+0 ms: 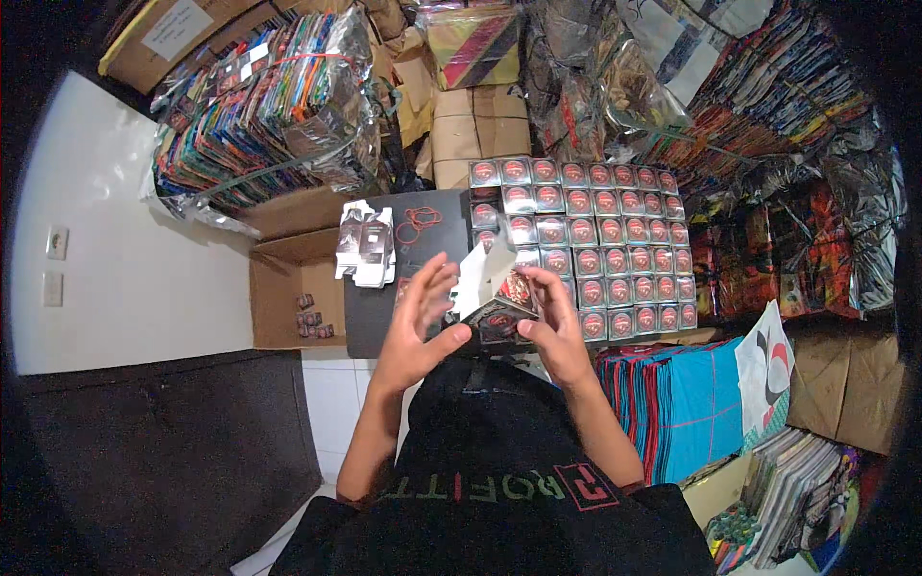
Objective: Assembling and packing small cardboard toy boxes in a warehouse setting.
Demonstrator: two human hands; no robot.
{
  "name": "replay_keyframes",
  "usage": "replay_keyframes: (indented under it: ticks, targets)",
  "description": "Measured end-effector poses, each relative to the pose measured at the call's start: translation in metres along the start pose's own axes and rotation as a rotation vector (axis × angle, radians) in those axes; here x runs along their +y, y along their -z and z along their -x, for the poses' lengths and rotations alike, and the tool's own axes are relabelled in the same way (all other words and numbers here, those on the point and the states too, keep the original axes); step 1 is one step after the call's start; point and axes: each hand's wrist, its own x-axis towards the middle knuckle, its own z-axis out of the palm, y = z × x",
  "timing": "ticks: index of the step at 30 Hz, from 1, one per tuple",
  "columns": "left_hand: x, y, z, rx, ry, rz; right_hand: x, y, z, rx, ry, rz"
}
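A small dark printed carton (pixel 499 312) with white flaps standing up is in front of my chest, over the near edge of the dark table (pixel 370 322). My right hand (pixel 557 331) grips its right side, thumb at the near corner and fingers behind. My left hand (pixel 421 326) is at the carton's left with its fingers spread; its thumb points toward the carton, and I cannot tell if it touches. Just beyond, rows of small boxes with round red labels (pixel 581 231) cover the right of the table. What is inside the carton is mostly hidden.
Flattened white cartons (pixel 366 248) and red rubber bands (pixel 418 224) lie at the table's left. An open cardboard box (pixel 274 288) with several small boxes stands farther left. Plastic-wrapped stacks (pixel 269 125) rise behind; blue folded goods (pixel 687 403) sit at right.
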Motion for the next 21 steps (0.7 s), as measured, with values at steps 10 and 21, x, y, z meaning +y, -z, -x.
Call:
replay_keyframes:
  ticks: [10, 21]
  targets:
    - [0.002, -0.035, 0.007, 0.058, 0.112, 0.506, 0.028, 0.0, 0.007, 0.008, -0.27, 0.044]
    - [-0.012, -0.019, 0.005, 0.027, 0.197, 0.385, 0.006, -0.006, -0.001, -0.189, 0.103, 0.097]
